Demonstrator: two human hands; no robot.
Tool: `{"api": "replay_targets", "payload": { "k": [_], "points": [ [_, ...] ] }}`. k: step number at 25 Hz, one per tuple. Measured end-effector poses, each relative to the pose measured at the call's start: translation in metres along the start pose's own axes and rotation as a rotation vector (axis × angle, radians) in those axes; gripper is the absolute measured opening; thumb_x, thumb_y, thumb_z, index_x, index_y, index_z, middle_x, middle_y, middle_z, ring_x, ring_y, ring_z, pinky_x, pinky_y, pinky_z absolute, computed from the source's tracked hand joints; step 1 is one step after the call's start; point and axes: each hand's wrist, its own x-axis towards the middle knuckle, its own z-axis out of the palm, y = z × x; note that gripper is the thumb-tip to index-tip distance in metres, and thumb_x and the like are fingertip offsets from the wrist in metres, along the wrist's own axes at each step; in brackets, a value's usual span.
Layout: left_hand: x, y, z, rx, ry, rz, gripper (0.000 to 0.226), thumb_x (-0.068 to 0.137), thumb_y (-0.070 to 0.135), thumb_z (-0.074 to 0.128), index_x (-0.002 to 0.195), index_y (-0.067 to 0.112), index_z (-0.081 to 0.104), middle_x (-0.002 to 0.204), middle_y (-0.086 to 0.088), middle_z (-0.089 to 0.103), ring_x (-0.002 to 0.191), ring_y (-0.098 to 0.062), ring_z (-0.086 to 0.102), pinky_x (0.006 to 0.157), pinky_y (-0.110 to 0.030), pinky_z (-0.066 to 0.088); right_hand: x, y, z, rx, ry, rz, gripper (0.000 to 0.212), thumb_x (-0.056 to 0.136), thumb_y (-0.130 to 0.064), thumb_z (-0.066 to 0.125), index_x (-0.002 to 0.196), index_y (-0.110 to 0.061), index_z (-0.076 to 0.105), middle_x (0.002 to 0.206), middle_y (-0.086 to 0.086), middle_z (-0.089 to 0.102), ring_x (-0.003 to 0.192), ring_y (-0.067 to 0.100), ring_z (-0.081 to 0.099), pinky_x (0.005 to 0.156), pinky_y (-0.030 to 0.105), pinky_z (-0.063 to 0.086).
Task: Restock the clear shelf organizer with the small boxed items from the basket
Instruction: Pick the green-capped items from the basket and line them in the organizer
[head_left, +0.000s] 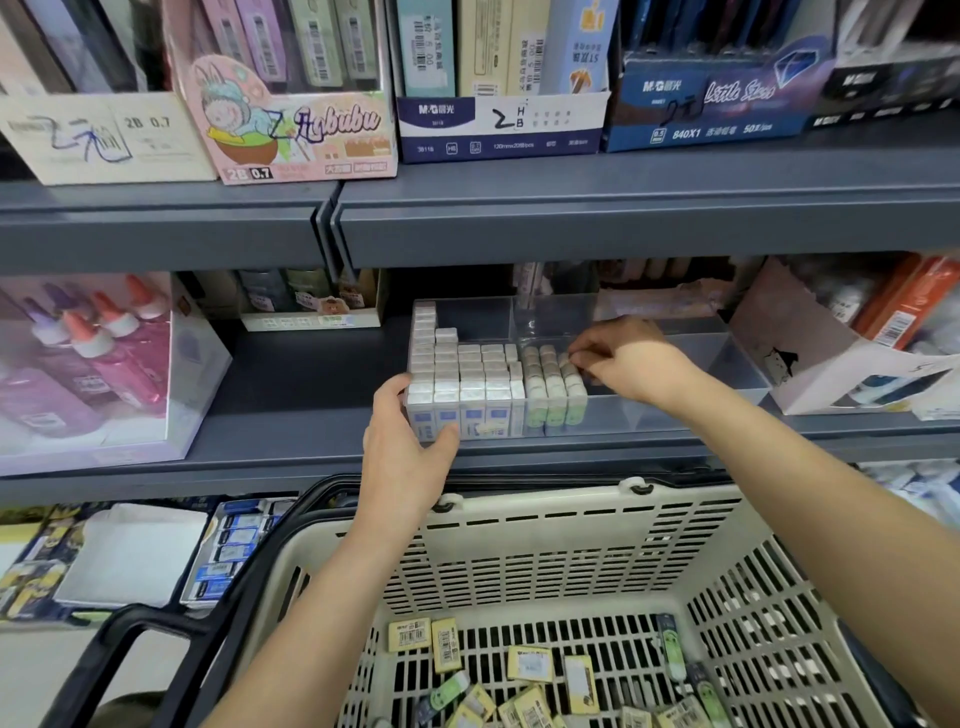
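Hands up at the shelf (571, 228) in the head view. Left hand (405, 447) grips the front left corner of the clear organizer (675, 402), thumb on the front wall, fingers round the side, steadying it. Right hand (623, 358) is down inside, fingertips curled and pinching one small box (569, 359) at the right end of the green-and-white rows (548, 389).

The organizer's left part is packed with white-and-blue boxes (467, 374) standing upright, and there's room further right. Loose boxes (530, 662) lie on the floor of the cream basket (545, 545) just below, yellow and green ones, many with barcodes up.

They look light and stiff, with slick wrapped faces. A pinch across the narrow sides with thumb and two fingers should do. Go gently, because the standing neighbours could topple like dominoes.
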Motion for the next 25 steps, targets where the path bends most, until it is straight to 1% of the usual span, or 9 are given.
{"api": "replay_targets", "payload": {
  "k": [4, 8, 10, 12, 14, 16, 19, 21, 25],
  "points": [
    [0.0, 0.0, 0.001, 0.001, 0.0, -0.002, 0.063, 0.083, 0.012, 0.066, 0.135, 0.021, 0.031, 0.118, 0.006, 0.052, 0.108, -0.007, 0.05, 0.096, -0.03, 0.044, 0.001, -0.003, 0.001, -0.139, -0.064, -0.036, 0.028, 0.096, -0.021, 0.044, 0.113, -0.014, 0.065, 0.119, 0.007, 0.064, 0.11, 0.028, 0.055, 0.092, 0.027, 0.041],
    [-0.004, 0.002, -0.002, 0.007, -0.001, -0.001, 0.061, 0.084, 0.014, 0.066, 0.136, 0.019, 0.034, 0.129, 0.003, 0.047, 0.122, -0.014, 0.044, 0.104, -0.037, 0.039, -0.006, -0.002, -0.004, -0.097, -0.043, -0.05, 0.026, 0.095, -0.019, 0.046, 0.11, -0.012, 0.066, 0.111, 0.007, 0.067, 0.103, 0.025, 0.059, 0.086, 0.022, 0.042],
    [-0.011, 0.005, -0.004, 0.045, 0.039, 0.03, 0.057, 0.085, 0.016, 0.065, 0.134, 0.02, 0.037, 0.135, 0.002, 0.04, 0.129, -0.016, 0.036, 0.106, -0.041, 0.037, -0.015, 0.001, -0.009, -0.004, 0.007, -0.047, 0.025, 0.094, -0.013, 0.045, 0.107, -0.008, 0.066, 0.104, 0.011, 0.069, 0.099, 0.026, 0.063, 0.092, 0.03, 0.047],
    [-0.027, 0.008, -0.008, 0.038, 0.067, 0.092, 0.048, 0.086, 0.017, 0.064, 0.127, 0.028, 0.041, 0.134, 0.006, 0.037, 0.128, -0.016, 0.035, 0.098, -0.031, 0.043, -0.029, 0.003, -0.014, 0.13, 0.078, -0.044, 0.024, 0.094, -0.009, 0.044, 0.105, -0.006, 0.066, 0.096, 0.01, 0.071, 0.095, 0.021, 0.067, 0.092, 0.037, 0.05],
    [-0.051, 0.007, -0.016, 0.012, 0.034, 0.121, 0.038, 0.085, 0.023, 0.063, 0.112, 0.041, 0.044, 0.122, 0.018, 0.04, 0.115, -0.013, 0.046, 0.08, -0.017, 0.043, -0.055, 0.002, -0.012, 0.254, 0.178, -0.074, 0.022, 0.093, -0.013, 0.048, 0.103, -0.009, 0.068, 0.084, -0.003, 0.072, 0.088, 0.008, 0.068, 0.091, 0.033, 0.051],
    [-0.078, 0.001, -0.03, 0.018, -0.112, 0.087, 0.031, 0.082, 0.034, 0.061, 0.105, 0.049, 0.046, 0.115, 0.024, 0.043, 0.1, -0.009, 0.054, 0.078, -0.018, 0.046, -0.09, -0.005, 0.001, 0.393, 0.18, -0.141, 0.022, 0.091, -0.023, 0.052, 0.105, -0.017, 0.068, 0.079, -0.016, 0.069, 0.082, -0.002, 0.067, 0.087, 0.024, 0.053],
    [-0.108, -0.017, -0.055, 0.225, -0.398, -0.013, 0.031, 0.08, 0.043, 0.061, 0.108, 0.045, 0.049, 0.117, 0.022, 0.05, 0.098, -0.003, 0.056, 0.09, -0.034, 0.051, -0.142, -0.017, 0.045, 0.422, -0.083, -0.238, 0.029, 0.085, -0.039, 0.051, 0.109, -0.03, 0.063, 0.08, -0.026, 0.065, 0.08, -0.013, 0.063, 0.077, 0.003, 0.046],
    [-0.117, -0.026, -0.071, 0.291, -0.451, -0.062, 0.028, 0.082, 0.037, 0.063, 0.106, 0.043, 0.049, 0.116, 0.02, 0.052, 0.106, 0.001, 0.052, 0.095, -0.036, 0.047, -0.164, -0.022, 0.088, 0.265, -0.29, -0.32, 0.029, 0.088, -0.037, 0.051, 0.113, -0.028, 0.062, 0.093, -0.018, 0.068, 0.08, -0.012, 0.06, 0.076, -0.002, 0.042],
    [-0.122, -0.041, -0.086, 0.318, -0.381, -0.125, 0.027, 0.085, 0.026, 0.065, 0.11, 0.03, 0.054, 0.117, 0.008, 0.058, 0.106, -0.008, 0.054, 0.092, -0.035, 0.047, -0.185, -0.035, 0.188, 0.056, -0.652, -0.406, 0.034, 0.092, -0.027, 0.053, 0.125, -0.017, 0.056, 0.124, 0.003, 0.058, 0.11, 0.016, 0.055, 0.092, 0.027, 0.043]
  ]
}}
